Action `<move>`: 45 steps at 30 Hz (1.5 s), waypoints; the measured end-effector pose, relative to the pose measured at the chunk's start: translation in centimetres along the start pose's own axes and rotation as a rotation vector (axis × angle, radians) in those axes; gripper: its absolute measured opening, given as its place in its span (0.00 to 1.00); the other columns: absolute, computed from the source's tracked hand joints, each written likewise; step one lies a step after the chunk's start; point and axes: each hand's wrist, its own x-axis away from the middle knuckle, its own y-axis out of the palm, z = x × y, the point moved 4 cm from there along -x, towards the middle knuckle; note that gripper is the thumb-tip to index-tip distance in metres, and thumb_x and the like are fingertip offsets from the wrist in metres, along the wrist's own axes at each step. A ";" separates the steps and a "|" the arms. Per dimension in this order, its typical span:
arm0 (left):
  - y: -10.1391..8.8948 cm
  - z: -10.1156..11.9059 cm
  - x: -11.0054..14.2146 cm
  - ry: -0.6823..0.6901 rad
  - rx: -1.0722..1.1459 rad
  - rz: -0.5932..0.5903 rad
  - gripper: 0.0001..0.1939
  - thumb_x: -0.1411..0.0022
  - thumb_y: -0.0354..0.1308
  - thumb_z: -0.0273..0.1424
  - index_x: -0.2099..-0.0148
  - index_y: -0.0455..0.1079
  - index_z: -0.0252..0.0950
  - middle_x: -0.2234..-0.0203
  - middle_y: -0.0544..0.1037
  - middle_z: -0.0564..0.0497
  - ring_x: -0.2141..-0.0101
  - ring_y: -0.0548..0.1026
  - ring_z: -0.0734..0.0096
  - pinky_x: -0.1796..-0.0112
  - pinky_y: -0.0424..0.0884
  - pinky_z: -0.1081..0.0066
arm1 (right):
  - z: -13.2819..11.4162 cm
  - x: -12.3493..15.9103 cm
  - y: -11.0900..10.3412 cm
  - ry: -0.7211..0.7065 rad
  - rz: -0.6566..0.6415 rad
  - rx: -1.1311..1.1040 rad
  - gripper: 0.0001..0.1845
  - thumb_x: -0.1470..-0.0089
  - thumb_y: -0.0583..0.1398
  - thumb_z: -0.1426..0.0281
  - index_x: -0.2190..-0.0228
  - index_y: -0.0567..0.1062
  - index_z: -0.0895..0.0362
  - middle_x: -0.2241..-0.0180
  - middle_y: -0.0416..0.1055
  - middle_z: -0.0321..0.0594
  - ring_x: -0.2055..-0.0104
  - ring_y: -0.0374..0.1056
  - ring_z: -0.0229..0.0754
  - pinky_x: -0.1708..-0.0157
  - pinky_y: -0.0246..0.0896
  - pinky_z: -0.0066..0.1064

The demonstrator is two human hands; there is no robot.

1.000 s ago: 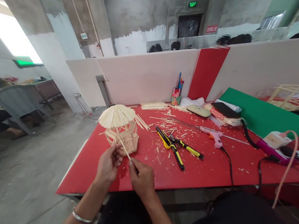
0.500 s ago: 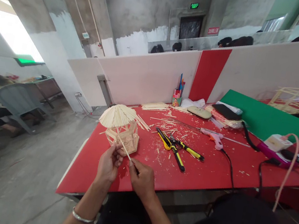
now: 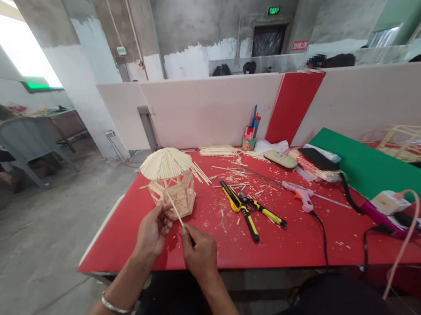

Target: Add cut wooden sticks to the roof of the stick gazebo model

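A thin, pale wooden stick (image 3: 177, 212) runs slantwise between my two hands. My left hand (image 3: 154, 232) pinches it partway along with thumb and fingertips. Its near end is gripped by my right hand (image 3: 200, 251), where a small dark patch shows under the fingers; I cannot tell what that is. Just beyond the hands stands a small pavilion model (image 3: 166, 165) built of sticks, with a round cone-shaped roof over a hexagonal base (image 3: 185, 203). The stick overlaps the base in view; whether they touch is unclear.
On the red table (image 3: 192, 260) lie yellow-black pliers (image 3: 250, 221), a yellow utility knife (image 3: 230, 196) and a pink glue gun (image 3: 302, 194). Loose sticks (image 3: 217, 150) and shavings are scattered about. A pen cup (image 3: 249, 140), green board (image 3: 375, 167) and power strip (image 3: 381, 217) sit farther off.
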 end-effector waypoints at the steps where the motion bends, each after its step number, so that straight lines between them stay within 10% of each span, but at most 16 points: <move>1: 0.0 0.0 0.0 0.000 0.000 0.000 0.11 0.50 0.62 0.35 0.70 0.73 0.30 0.84 0.71 0.53 0.85 0.65 0.82 0.85 0.60 0.83 | 0.0 0.0 0.0 0.000 -0.001 0.002 0.17 0.39 0.50 0.64 0.60 0.79 0.53 0.71 0.78 0.42 0.69 0.74 0.39 0.67 0.65 0.24; 21: -0.2 -0.2 0.0 0.012 -0.052 -0.020 0.17 0.48 0.60 0.42 0.69 0.75 0.30 0.84 0.71 0.52 0.86 0.64 0.80 0.85 0.59 0.80 | -0.1 -0.1 -0.1 0.014 -0.001 -0.081 0.18 0.39 0.50 0.64 0.63 0.79 0.55 0.73 0.77 0.40 0.73 0.72 0.38 0.69 0.64 0.23; 27: -1.0 3.8 0.8 0.542 -0.436 0.173 0.11 0.49 0.64 0.39 0.73 0.77 0.35 0.87 0.67 0.57 0.83 0.62 0.79 0.80 0.59 0.79 | 0.2 -0.1 -0.2 0.044 0.020 -0.133 0.16 0.40 0.52 0.65 0.63 0.79 0.55 0.70 0.78 0.41 0.71 0.73 0.39 0.67 0.66 0.24; 31: 0.3 7.2 0.0 0.800 -0.793 0.082 0.07 0.52 0.66 0.31 0.67 0.80 0.40 0.79 0.77 0.54 0.78 0.69 0.75 0.75 0.62 0.78 | 0.0 -0.6 -0.5 0.066 0.036 -0.141 0.17 0.40 0.51 0.65 0.62 0.79 0.55 0.67 0.78 0.42 0.67 0.74 0.40 0.65 0.67 0.25; 37: 2.7 8.3 -2.4 0.749 -1.307 -0.240 0.10 0.46 0.59 0.33 0.64 0.80 0.41 0.68 0.83 0.49 0.73 0.76 0.67 0.74 0.64 0.75 | -0.3 -1.8 -1.4 0.115 0.037 -0.104 0.18 0.41 0.52 0.64 0.61 0.79 0.56 0.66 0.79 0.43 0.67 0.75 0.41 0.67 0.67 0.26; 45: 3.8 8.1 -2.6 0.703 -1.908 -0.258 0.19 0.39 0.48 0.34 0.50 0.75 0.44 0.68 0.83 0.47 0.69 0.77 0.62 0.74 0.60 0.72 | -0.5 -2.2 -1.5 0.118 0.015 -0.091 0.18 0.41 0.51 0.64 0.62 0.79 0.55 0.66 0.79 0.43 0.66 0.75 0.41 0.65 0.66 0.26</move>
